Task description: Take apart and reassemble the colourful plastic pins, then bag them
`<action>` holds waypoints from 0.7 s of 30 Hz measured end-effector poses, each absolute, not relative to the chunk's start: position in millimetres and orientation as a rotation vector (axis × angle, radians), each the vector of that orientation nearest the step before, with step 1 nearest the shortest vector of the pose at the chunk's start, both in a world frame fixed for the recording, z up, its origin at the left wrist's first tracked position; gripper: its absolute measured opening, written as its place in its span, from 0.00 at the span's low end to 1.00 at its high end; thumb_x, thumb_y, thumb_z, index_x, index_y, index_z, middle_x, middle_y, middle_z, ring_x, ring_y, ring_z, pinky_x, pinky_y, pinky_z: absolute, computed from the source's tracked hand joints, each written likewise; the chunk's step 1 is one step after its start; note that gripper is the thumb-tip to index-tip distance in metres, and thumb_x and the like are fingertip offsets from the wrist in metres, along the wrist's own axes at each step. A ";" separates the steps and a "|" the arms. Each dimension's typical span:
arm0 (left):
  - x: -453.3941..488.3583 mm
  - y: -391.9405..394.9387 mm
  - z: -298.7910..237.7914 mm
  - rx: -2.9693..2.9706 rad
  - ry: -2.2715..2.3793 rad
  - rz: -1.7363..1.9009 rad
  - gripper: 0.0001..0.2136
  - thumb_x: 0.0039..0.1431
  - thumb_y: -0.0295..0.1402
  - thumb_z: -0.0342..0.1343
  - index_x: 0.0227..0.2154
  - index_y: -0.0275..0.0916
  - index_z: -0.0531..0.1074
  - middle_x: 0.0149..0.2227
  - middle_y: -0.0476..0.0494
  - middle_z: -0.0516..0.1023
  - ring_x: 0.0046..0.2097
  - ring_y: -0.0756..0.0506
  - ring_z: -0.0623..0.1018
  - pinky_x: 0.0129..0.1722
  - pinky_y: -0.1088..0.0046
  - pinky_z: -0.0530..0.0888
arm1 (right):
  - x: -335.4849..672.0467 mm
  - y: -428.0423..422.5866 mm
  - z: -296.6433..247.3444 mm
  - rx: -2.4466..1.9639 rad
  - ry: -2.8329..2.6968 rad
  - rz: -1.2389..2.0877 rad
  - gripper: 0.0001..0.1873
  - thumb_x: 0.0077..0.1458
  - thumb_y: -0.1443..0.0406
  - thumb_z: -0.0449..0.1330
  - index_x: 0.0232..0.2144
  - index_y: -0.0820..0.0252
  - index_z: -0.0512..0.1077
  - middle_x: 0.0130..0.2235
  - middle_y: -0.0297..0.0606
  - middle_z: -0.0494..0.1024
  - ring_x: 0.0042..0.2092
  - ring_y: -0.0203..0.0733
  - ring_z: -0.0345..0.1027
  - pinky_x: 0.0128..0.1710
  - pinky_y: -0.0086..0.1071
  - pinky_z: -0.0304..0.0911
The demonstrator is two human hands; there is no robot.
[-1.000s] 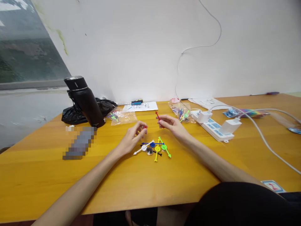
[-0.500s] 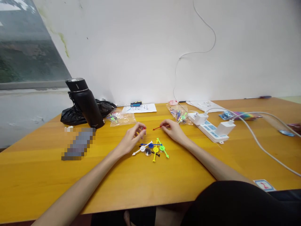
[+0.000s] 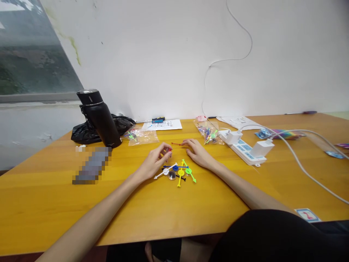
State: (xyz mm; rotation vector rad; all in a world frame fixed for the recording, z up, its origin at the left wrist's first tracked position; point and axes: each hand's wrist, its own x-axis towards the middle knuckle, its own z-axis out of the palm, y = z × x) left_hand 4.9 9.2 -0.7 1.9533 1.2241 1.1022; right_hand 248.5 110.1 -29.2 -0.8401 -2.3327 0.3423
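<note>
My left hand [image 3: 155, 162] pinches a small red piece [image 3: 169, 149] between thumb and fingers above the yellow wooden table [image 3: 54, 203]. My right hand [image 3: 197, 153] holds a thin red arrow-shaped stick [image 3: 176, 144] that lies nearly level and points left toward the left hand. Just in front of both hands lies a small heap of plastic arrow pointers: a white one [image 3: 165, 171], a blue one [image 3: 176, 167], a yellow one [image 3: 181, 174], a green one [image 3: 189, 170], plus a clear round piece [image 3: 172, 175].
A black bottle [image 3: 99, 118] and a black bag [image 3: 87, 133] stand at the back left. Two clear bags of coloured parts [image 3: 140, 135] [image 3: 208, 130], a paper sheet [image 3: 163, 124], a screwdriver [image 3: 158, 119] and a white power strip [image 3: 245, 149] with cables lie behind the hands.
My right hand has lowered toward the table and swung the red stick from upright to nearly level, its tip now close to my left hand. The left hand stayed about where it was.
</note>
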 end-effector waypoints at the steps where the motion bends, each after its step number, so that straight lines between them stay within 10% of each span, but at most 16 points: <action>1: 4.9 9.2 -0.6 1.953 1.225 1.102 0.15 0.70 0.47 0.49 0.47 0.41 0.68 0.38 0.47 0.76 0.36 0.48 0.74 0.37 0.72 0.71 | 248.7 110.1 -29.5 -0.849 -2.331 0.331 0.18 0.62 0.73 0.53 0.51 0.59 0.74 0.56 0.47 0.75 0.60 0.51 0.65 0.64 0.51 0.59; 21: 3.8 11.7 -5.1 1.822 1.138 1.120 0.16 0.70 0.48 0.50 0.47 0.41 0.68 0.43 0.44 0.76 0.34 0.49 0.74 0.37 0.71 0.74 | 247.0 110.3 -32.3 -0.921 -2.321 0.306 0.21 0.66 0.69 0.51 0.57 0.62 0.73 0.63 0.51 0.70 0.65 0.54 0.61 0.68 0.55 0.56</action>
